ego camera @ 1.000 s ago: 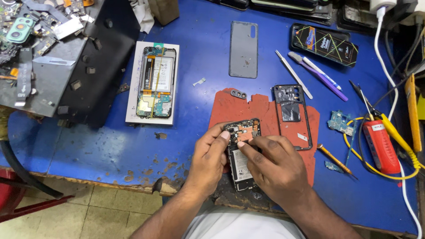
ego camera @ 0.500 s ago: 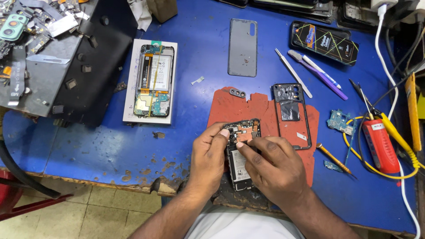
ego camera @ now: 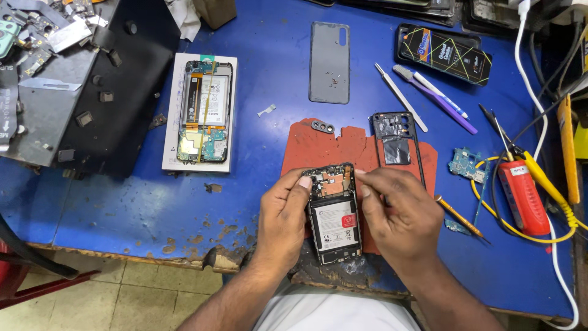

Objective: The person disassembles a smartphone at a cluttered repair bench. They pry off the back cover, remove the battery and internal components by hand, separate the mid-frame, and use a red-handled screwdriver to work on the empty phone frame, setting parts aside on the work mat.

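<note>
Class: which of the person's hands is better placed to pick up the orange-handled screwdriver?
Likely the right hand: the orange-handled screwdriver lies just beside it, while the left hand steadies the opened phone.

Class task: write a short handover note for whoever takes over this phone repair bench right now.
Left hand: grips the left edge of the opened phone.
Right hand: fingertips at the phone's upper right edge.
Phone lies on the red mat, battery and board exposed.
Done: grey back cover and black mid frame are off.
Left: battery and board still in place.
</note>
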